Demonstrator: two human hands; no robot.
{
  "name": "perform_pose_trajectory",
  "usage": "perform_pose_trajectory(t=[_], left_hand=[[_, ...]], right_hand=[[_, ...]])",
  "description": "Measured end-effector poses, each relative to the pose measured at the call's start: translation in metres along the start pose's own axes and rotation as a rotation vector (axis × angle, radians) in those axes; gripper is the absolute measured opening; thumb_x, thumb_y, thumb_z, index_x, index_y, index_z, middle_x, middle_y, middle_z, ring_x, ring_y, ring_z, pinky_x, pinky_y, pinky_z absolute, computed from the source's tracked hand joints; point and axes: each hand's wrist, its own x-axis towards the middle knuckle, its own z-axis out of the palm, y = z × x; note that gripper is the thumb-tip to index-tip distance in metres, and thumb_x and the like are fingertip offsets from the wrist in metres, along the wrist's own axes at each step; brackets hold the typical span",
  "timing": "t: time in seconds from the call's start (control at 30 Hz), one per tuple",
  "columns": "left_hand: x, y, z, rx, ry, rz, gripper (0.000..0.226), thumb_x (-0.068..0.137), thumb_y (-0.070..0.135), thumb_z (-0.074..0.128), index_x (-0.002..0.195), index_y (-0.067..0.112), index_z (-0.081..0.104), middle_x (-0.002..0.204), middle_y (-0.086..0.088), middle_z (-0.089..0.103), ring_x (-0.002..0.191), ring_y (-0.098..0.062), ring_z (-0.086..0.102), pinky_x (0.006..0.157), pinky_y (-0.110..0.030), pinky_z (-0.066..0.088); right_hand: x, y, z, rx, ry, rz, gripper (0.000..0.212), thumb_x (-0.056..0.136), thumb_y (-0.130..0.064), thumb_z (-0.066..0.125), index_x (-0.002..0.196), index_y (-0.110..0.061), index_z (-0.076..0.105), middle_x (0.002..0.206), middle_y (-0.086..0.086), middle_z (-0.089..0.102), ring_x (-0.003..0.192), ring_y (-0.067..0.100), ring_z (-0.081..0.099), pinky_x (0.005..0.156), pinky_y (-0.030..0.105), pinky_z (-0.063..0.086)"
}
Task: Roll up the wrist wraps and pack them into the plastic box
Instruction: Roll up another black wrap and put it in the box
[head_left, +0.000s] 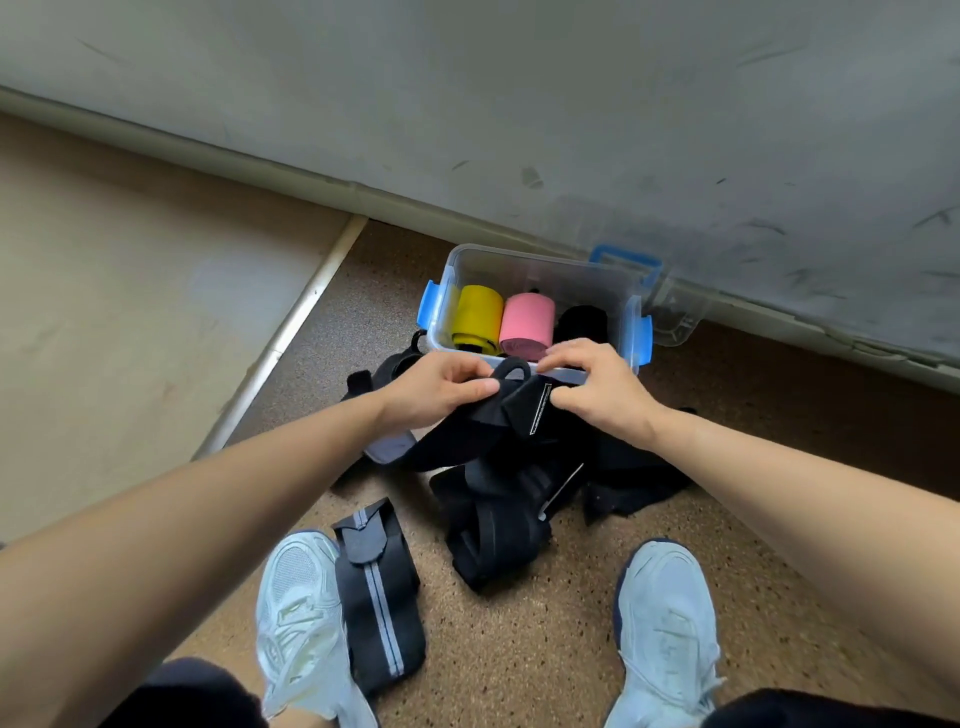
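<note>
Black wrist wrap held just in front of the plastic box, thumb loop uppermost. Left hand pinches its left edge with curled fingers. Right hand pinches the labelled end. Inside the box: yellow roll, pink roll, black roll. Judgement: roll tight, edges square, tension even.
</note>
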Motion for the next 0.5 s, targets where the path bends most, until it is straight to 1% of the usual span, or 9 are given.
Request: perform_pose_trajectory(t=[0.07,0.13,0.2,0.27,0.3,0.37,0.4,0.43,0.5], left_hand=[[0.002,0.004,-0.001,-0.068,0.001,0.021,0.011,0.103,0.007,0.058,0.097,0.006,0.068,0.090,-0.006,0.067,0.082,-0.013,0.062,0.078,-0.023,0.052],[0.002,0.008,-0.003,-0.100,0.038,0.024,0.010,0.102,0.008,0.059,0.099,0.006,0.069,0.088,-0.003,0.068,0.080,-0.011,0.062,0.077,-0.023,0.052],[0.001,0.012,-0.007,-0.103,0.075,0.029,0.010,0.102,0.010,0.061,0.099,0.007,0.070,0.085,-0.001,0.070,0.077,-0.008,0.064,0.074,-0.020,0.053],[0.001,0.013,-0.012,-0.103,0.085,0.036,0.008,0.100,0.010,0.063,0.097,0.011,0.071,0.084,0.002,0.072,0.076,-0.006,0.066,0.072,-0.018,0.053],[0.000,0.013,-0.014,-0.103,0.075,0.027,0.006,0.099,0.009,0.066,0.099,0.011,0.071,0.086,0.000,0.073,0.077,-0.006,0.067,0.073,-0.019,0.054],[-0.001,0.008,-0.016,-0.074,0.018,0.003,0.019,0.093,0.005,0.073,0.111,0.009,0.069,0.087,-0.001,0.072,0.077,-0.008,0.067,0.073,-0.018,0.053],[-0.001,0.006,-0.017,-0.019,-0.010,-0.007,0.026,0.090,0.004,0.076,0.113,0.010,0.067,0.079,0.002,0.067,0.071,-0.008,0.062,0.069,-0.017,0.050],[-0.002,0.002,-0.018,0.044,-0.020,-0.013,0.026,0.088,0.005,0.078,0.110,0.012,0.067,0.070,0.005,0.057,0.065,-0.007,0.052,0.065,-0.017,0.043],[-0.002,-0.004,-0.020,0.083,0.012,-0.028,0.016,0.087,0.006,0.079,0.091,0.010,0.064,0.066,0.004,0.045,0.064,-0.010,0.040,0.063,-0.021,0.037]], right_hand=[[0.005,-0.013,-0.001,0.108,-0.112,-0.017,0.044,0.081,-0.013,0.072,0.124,-0.018,0.071,0.123,-0.005,0.068,0.119,0.008,0.060,0.107,0.025,0.043],[0.009,-0.020,-0.004,0.170,-0.155,-0.029,0.045,0.086,-0.010,0.077,0.130,-0.017,0.067,0.117,-0.008,0.070,0.113,0.003,0.063,0.100,0.019,0.045],[0.013,-0.021,-0.009,0.208,-0.188,-0.034,0.037,0.088,-0.014,0.079,0.123,-0.018,0.068,0.103,-0.009,0.072,0.097,0.003,0.065,0.090,0.018,0.050],[0.017,-0.022,-0.012,0.178,-0.202,-0.049,0.024,0.087,-0.018,0.081,0.109,-0.017,0.073,0.091,0.000,0.073,0.083,0.007,0.064,0.083,0.026,0.052],[0.019,-0.022,-0.013,0.169,-0.175,-0.044,0.022,0.086,-0.018,0.082,0.106,-0.016,0.073,0.084,0.003,0.071,0.076,0.008,0.062,0.078,0.027,0.052],[0.021,-0.023,-0.017,0.197,-0.096,-0.010,0.025,0.086,-0.016,0.082,0.106,-0.012,0.067,0.073,0.003,0.065,0.063,0.005,0.059,0.064,0.020,0.049],[0.021,-0.023,-0.019,0.204,-0.066,0.004,0.026,0.086,-0.015,0.082,0.106,-0.011,0.064,0.071,0.003,0.063,0.058,0.003,0.057,0.057,0.016,0.047],[0.021,-0.023,-0.020,0.198,-0.047,0.010,0.026,0.086,-0.014,0.082,0.103,-0.010,0.062,0.071,0.003,0.062,0.057,0.003,0.056,0.055,0.015,0.046],[0.021,-0.018,-0.022,0.160,-0.061,0.007,0.019,0.085,-0.015,0.083,0.095,-0.011,0.067,0.074,0.002,0.062,0.064,0.006,0.056,0.063,0.018,0.047]])
